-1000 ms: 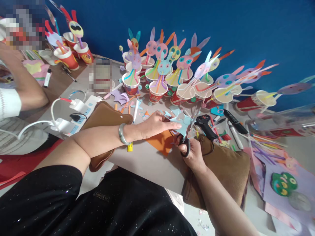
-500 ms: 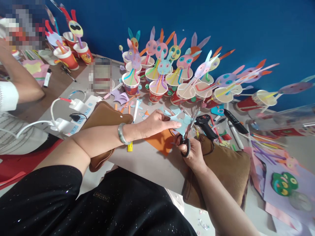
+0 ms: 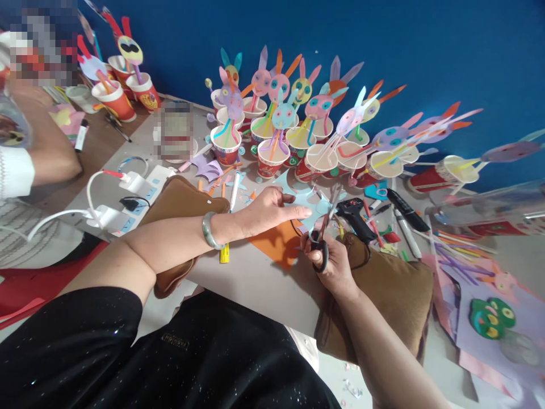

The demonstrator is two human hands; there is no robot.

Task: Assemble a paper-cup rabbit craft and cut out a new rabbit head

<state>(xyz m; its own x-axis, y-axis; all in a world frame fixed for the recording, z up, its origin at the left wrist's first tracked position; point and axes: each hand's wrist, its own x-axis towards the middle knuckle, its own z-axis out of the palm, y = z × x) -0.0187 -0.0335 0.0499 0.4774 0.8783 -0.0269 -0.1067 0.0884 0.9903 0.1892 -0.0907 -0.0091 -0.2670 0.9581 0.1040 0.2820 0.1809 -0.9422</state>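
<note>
My left hand point(image 3: 275, 211) pinches a light blue sheet of paper point(image 3: 310, 200) with a scalloped, cut-out edge, thumb on top. In my right hand point(image 3: 334, 264) is a pair of scissors point(image 3: 324, 250) with black handles, its blades pointing up and away at the paper's right edge. Whether the blades touch the paper I cannot tell. Below the paper, an orange sheet point(image 3: 275, 244) lies on the table. A black glue gun point(image 3: 356, 218) rests just right of the scissors.
Several paper cups point(image 3: 272, 156) with straw-and-paper rabbit figures line the blue wall. Brown cushions point(image 3: 392, 289) lie at both sides of my arms. A power strip point(image 3: 142, 199) with plugged cables is at left, near a co-worker's arm point(image 3: 51, 142). Markers point(image 3: 406, 210) lie at right.
The light blue paper has turned in my left hand, its scalloped edge now reaching higher. My right hand with the scissors has hardly moved. The co-worker's arm has shifted a little to the right.
</note>
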